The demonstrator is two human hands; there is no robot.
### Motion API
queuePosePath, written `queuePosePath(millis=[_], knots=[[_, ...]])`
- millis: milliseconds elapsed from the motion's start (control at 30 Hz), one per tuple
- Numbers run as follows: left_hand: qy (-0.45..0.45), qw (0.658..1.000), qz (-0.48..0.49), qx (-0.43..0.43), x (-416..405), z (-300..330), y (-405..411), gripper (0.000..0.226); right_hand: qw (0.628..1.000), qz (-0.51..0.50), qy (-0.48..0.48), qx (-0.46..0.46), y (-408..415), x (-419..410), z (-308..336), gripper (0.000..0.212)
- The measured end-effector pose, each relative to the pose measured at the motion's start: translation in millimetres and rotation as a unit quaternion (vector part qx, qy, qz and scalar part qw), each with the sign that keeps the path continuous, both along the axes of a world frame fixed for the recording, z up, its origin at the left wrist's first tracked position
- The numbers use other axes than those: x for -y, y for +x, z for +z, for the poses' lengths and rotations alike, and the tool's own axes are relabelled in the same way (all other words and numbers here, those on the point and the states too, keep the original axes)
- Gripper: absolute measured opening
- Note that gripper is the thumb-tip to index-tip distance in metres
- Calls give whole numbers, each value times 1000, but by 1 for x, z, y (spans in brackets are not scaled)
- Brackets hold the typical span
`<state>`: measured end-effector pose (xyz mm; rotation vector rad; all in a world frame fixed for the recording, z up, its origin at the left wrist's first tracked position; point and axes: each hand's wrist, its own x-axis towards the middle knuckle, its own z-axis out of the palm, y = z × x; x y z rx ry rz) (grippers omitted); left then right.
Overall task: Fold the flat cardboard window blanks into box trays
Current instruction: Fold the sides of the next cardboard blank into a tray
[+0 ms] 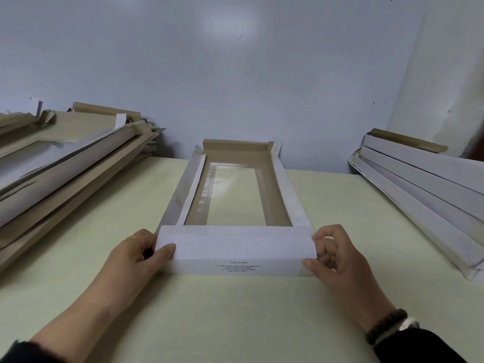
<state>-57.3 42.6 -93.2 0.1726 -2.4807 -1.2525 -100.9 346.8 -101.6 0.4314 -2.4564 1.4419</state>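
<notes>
Fingers (pixel 163 251) of left hand (pixel 136 254) curling round the near-left corner of the window blank (pixel 235 247), thumb lying across the white end panel (pixel 233 258); fingers (pixel 309 264) of right hand (pixel 337 260) pinching the near-right corner likewise, thumb on the panel face, other digits curled behind the edge. Both holding, neither gaping.

Lying lengthwise on the pale surface (pixel 235 310), running away toward the wall (pixel 235 74), with the clear film window (pixel 231 197) in the middle. Long side walls (pixel 183 189) already standing, far end wall (pixel 235 150) up and brown inside. Near end being raised and rolled inward, by the look of it: probably the last wall of this tray. Next move likely calling for tipping the panel over the top edge and tucking it down inside, both corners kept square so the side flaps are sitting behind it; uneven pressing risking a crease or a skewed corner.

Leaning at the left, a heap of unfolded blanks (pixel 65 163), well apart from the work; at the right, a slanting stack of finished trays (pixel 424 184), also apart. Bare surface lying on both sides and toward the body, giving room for sliding the tray aside. Far end sitting just beside the wall, so little room for pushing forward.
</notes>
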Motion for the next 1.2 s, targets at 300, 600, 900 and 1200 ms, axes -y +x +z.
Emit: queuePosePath(millis=[300, 600, 900, 1200], knots=[[-118, 991, -15, -65, -8, 2, -1, 47, 986, 25, 153, -60, 7, 1, 3, 16], [-308, 947, -65, -72, -14, -1, 0, 30, 906, -33, 365, -214, 2, 8, 9, 27], [-406, 895, -175, -55, -76, 10, -2, 24, 903, 103, 351, -226, 6, 35, 7, 33], [-409, 894, -177, -43, -78, 7, 1, 13, 960, 137, 229, -87, -5, 15, 10, 52]])
